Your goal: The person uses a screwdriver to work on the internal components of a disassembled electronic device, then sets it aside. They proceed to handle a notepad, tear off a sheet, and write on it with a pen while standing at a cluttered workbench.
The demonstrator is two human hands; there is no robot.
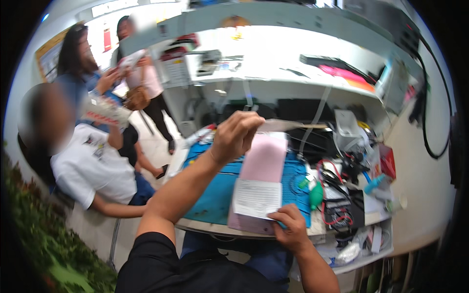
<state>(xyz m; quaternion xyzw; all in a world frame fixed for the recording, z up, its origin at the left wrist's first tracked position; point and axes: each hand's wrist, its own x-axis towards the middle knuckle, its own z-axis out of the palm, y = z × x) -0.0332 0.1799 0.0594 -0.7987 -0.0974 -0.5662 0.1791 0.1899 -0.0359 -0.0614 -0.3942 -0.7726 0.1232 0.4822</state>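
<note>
My left hand [236,136] is raised over the work mat, its fingers pinched on a thin pale sheet [288,125] seen almost edge-on. Below it, a long pink paper [265,158] lies on the blue mat [210,193] and reaches the desk's front edge. On the pink paper rests a white slip [257,198] with printed lines. My right hand [291,227] is at the slip's lower right corner, thumb and fingers closed on the edge. Whether it also grips the pink paper beneath cannot be made out.
A green rubber blower [316,196], red and black cables [333,183] and a white container [346,128] crowd the right side. A raised shelf [278,75] spans the back. A seated person in a white shirt [95,161] is close on the left; two others stand behind.
</note>
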